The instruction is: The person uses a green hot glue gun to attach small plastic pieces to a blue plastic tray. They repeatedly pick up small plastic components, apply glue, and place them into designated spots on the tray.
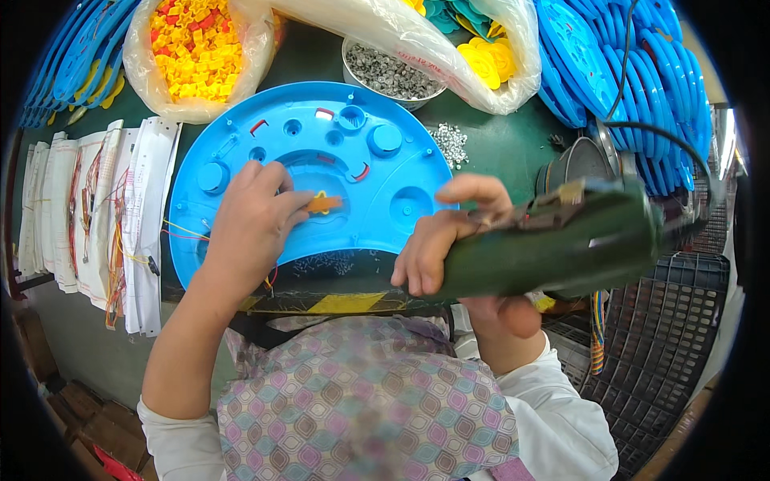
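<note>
While the left hand [253, 216] rests on the blue plastic half-disc [309, 172], its fingertips pinch a small orange-and-yellow part [323, 203] against the recessed middle of that moulding. The half-disc lies flat on the green bench [497, 144], its straight edge toward the person and close to the yellow-and-black striped bench edge [345, 303]. The right hand [449, 240] is wrapped with fingers curled tight around a dark green electric screwdriver [553, 244], held just beside the half-disc's right rim, above the bench edge; its cable [642, 128] arcs away to the upper right. Room is tight: bags of yellow parts [196, 52] and a bowl of screws [389, 72] crowd the curved far rim, a loose pile of screws [451, 143] lies at its right, wired paper cards [96, 216] lie along its left, and stacked blue discs [634, 72] fill the right.
</note>
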### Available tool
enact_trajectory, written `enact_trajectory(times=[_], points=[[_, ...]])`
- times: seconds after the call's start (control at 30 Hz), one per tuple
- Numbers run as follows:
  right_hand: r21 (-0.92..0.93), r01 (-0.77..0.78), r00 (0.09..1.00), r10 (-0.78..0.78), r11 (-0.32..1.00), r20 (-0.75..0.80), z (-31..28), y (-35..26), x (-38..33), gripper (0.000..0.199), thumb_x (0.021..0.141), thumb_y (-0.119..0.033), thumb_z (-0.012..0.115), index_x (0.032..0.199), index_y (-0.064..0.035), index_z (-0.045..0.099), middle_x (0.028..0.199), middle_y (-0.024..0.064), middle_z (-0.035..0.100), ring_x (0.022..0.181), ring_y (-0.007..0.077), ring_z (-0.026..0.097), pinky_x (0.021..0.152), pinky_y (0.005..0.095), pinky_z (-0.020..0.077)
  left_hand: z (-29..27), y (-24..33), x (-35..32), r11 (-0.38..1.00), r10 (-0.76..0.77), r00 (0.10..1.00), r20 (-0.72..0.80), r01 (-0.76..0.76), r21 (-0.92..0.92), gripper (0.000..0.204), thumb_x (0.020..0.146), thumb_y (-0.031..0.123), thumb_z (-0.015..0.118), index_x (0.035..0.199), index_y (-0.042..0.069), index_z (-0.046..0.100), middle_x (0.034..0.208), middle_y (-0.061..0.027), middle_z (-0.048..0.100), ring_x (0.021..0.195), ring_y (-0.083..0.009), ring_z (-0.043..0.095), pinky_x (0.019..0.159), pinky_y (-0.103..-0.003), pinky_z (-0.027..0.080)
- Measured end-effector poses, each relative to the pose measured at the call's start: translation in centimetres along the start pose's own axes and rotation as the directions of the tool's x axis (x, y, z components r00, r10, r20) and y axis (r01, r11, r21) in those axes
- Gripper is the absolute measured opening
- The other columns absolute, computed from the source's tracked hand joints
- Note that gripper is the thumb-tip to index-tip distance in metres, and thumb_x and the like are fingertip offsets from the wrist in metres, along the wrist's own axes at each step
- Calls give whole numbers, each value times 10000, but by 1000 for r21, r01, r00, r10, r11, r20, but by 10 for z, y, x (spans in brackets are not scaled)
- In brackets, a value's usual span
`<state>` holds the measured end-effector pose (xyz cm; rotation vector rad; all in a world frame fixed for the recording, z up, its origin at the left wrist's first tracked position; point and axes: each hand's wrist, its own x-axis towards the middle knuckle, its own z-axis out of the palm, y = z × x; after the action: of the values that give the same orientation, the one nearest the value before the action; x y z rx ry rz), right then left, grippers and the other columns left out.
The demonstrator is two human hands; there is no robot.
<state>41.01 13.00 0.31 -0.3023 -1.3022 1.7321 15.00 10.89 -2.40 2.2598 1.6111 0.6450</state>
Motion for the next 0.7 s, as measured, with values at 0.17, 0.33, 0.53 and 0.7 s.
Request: enact_trajectory(times=[0.17,0.33,0.53,0.7], points=[[-86,-61,993,52,994,-103,11,11,-25,1060,670,-789,792,1295,0,457,860,101,659,821,240,696,790,422,604,8,8,-2,995,-61,997,-46,57,-80,224,798,4,774,1020,3,745,942,-129,584,895,-304,624,789,-402,518],[-186,-25,989,-3,982,-149,14,22,-29,1023,693,-716,827,1330,-7,456,912,106,665,870,235,689,853,411,582,7,3,0,996,-35,999,-11,34,-77,212,796,-1,774,1001,-12,720,951,-132,604,887,-310,642,778,-399,529],[-174,40,981,-72,984,-182,16,8,-19,1057,710,-853,703,1331,-32,463,878,113,656,837,253,677,789,435,584,10,3,-2,991,-28,997,-73,18,-136,91,831,43,745,915,25,712,888,-136,598,846,-337,640,738,-430,528],[-83,280,946,-289,957,-145,18,-2,9,1103,735,-924,589,1413,-65,449,843,103,631,786,261,652,764,454,576,0,-3,-1,964,-22,999,-42,10,-268,170,837,-12,743,1002,2,707,971,-126,665,882,-294,678,757,-371,548]])
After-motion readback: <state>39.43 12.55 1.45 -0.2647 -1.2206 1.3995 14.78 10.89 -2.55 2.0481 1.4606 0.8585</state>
